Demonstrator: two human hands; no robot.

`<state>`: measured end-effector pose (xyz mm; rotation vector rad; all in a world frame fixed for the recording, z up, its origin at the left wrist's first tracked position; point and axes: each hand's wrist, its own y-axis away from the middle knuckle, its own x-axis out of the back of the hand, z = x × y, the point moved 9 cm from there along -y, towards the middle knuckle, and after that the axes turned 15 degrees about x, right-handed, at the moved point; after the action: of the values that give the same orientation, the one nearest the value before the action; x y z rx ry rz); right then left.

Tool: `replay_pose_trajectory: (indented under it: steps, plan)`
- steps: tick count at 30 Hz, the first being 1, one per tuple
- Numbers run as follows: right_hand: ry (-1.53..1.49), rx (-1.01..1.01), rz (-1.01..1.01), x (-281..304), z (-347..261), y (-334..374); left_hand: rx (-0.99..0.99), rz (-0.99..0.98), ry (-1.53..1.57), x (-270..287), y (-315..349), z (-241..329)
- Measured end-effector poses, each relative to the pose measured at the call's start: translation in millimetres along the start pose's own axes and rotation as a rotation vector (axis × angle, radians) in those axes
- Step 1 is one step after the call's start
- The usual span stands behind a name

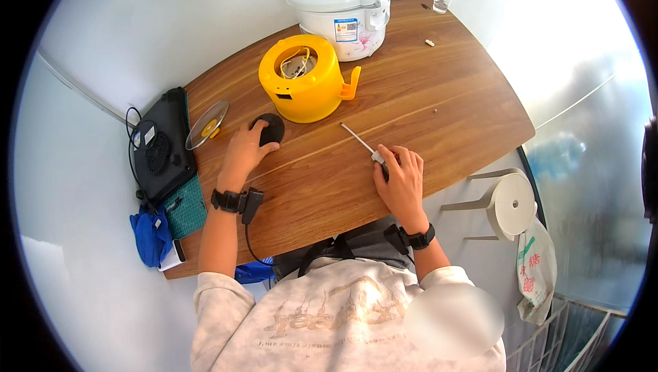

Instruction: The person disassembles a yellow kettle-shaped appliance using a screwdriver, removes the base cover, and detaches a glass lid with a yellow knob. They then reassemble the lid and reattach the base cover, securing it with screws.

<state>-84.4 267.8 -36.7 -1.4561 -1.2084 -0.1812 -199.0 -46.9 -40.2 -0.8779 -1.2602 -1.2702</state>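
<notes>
My left hand (245, 151) is closed around the edge of a black round disc-like part (273, 127) on the wooden table. In my right hand (401, 179) is a screwdriver (358, 138); its grip is mostly covered by my fingers, and its thin shaft points away to the left, tip low over the tabletop. Beyond both hands sits a yellow round appliance housing (305, 101) with a handle at its right. White wires (295, 62) show in its round opening. Left of my left hand lies a glass lid (203, 129) with a yellow knob.
A white rice cooker (346, 12) stands behind the yellow housing. On the table's left are a black flat appliance (161, 159) with a cable, a green mat (186, 216) and blue cloth (151, 236). A glass (441, 4) stands far right. A white stool (513, 204) is beside the table.
</notes>
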Motion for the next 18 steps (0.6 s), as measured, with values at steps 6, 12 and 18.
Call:
replay_pose_trajectory:
  steps: [6,12,18]
  plan:
    - [0.001,-0.004,0.006,-4.0,-0.8,1.5,-0.111,0.119,-0.205,10.0,21.7,16.6]
    - [-0.007,-0.032,-0.003,-4.8,1.7,1.8,-0.135,0.357,0.057,54.7,38.3,10.3]
    - [-0.027,-0.038,0.003,-4.6,0.9,1.1,-0.026,0.255,0.580,102.9,2.5,-27.6]
